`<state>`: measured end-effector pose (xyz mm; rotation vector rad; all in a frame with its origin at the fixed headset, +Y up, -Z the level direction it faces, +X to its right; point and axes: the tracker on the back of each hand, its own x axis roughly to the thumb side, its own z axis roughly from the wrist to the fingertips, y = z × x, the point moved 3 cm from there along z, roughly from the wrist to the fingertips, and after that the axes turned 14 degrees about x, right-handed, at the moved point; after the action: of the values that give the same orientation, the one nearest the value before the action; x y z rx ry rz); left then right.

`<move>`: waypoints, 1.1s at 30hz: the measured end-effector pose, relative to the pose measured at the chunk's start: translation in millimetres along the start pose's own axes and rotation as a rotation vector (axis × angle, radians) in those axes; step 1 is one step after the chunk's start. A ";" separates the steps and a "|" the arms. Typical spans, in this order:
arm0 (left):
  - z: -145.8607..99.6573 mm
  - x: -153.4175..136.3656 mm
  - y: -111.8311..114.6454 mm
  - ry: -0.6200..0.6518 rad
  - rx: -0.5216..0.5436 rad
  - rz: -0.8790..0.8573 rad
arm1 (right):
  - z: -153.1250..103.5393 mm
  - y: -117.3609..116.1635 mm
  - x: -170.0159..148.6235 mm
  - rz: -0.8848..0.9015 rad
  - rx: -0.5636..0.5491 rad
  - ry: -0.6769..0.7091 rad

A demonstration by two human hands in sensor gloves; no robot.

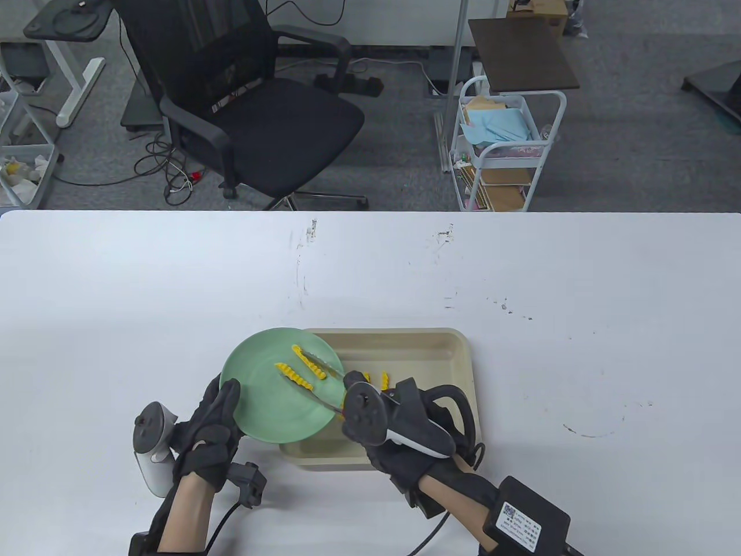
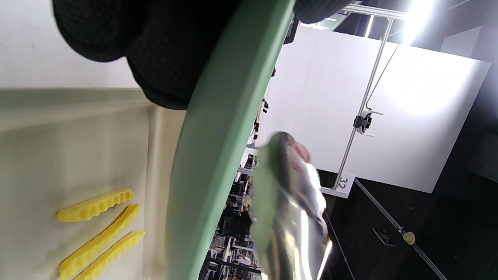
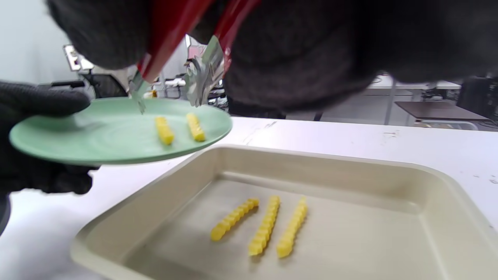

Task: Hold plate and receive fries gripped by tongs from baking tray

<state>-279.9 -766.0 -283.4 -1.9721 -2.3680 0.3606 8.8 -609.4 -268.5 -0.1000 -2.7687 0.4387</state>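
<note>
My left hand [image 1: 223, 408] grips the near-left rim of a green plate [image 1: 263, 399], thumb on top, and holds it tilted above the left end of the beige baking tray [image 1: 417, 344]. Two yellow crinkle fries [image 1: 307, 362] lie on the plate. My right hand [image 1: 356, 382] holds red-handled metal tongs [image 1: 321, 402]. Their tips [image 3: 139, 93] stand apart just over the plate, with nothing between them. Three fries [image 3: 266, 225] lie in the tray. The left wrist view shows the plate's edge [image 2: 218, 136] and the tray fries [image 2: 97, 241].
The white table [image 1: 579, 347] stretches around the tray. A black office chair [image 1: 260, 110] and a white cart [image 1: 503, 150] stand beyond the far edge.
</note>
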 end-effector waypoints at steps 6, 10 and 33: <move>-0.3 0.0 -0.7 0.002 0.004 0.003 | -10.1 -5.4 -57.4 0.061 0.030 -0.162; 0.2 0.6 -1.3 0.006 0.009 0.010 | -10.4 -26.1 -90.7 0.077 0.097 -0.252; 0.3 1.1 -3.8 0.013 0.018 0.035 | 13.7 -75.5 -82.9 -0.062 0.216 -0.310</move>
<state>-283.9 -765.6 -283.0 -2.0034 -2.3171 0.3674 80.9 -695.0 -283.3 0.1147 -2.9903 0.7923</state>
